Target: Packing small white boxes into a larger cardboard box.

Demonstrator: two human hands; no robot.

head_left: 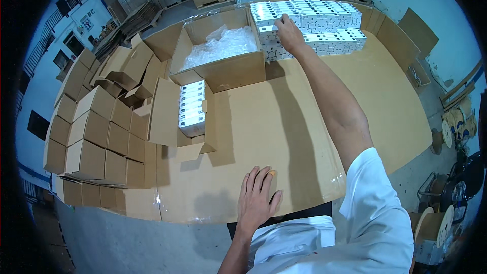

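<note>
1. Nearest the camera, the left hand (257, 198) lies flat, palm down, on the near edge of the cardboard-covered brown surface (284, 137); its fingers are spread and its grip holds nothing.
2. At the far left, a stack of closed brown cardboard cartons (94, 142) stands in rows against the edge of the surface, and more folded, open cartons (119, 78) are heaped behind it.
3. Just right of that stack, a small open brown carton (175, 122) lies on the surface, with a row of white rectangular boxes (192, 107) packed inside it.
4. Behind it stands a large open brown carton (223, 68), lined with crumpled clear plastic film (220, 45).
5. Right of the large carton, at the far edge of the surface, is a layered stack of white rectangular boxes with dark markings (324, 28).
6. The right hand (289, 33) reaches out on a straight arm to the left end of this stack, fingers curled over a box on its upper layer; whether the grip is actually closed on that box cannot be told.
7. Both arms wear white short sleeves.
</note>
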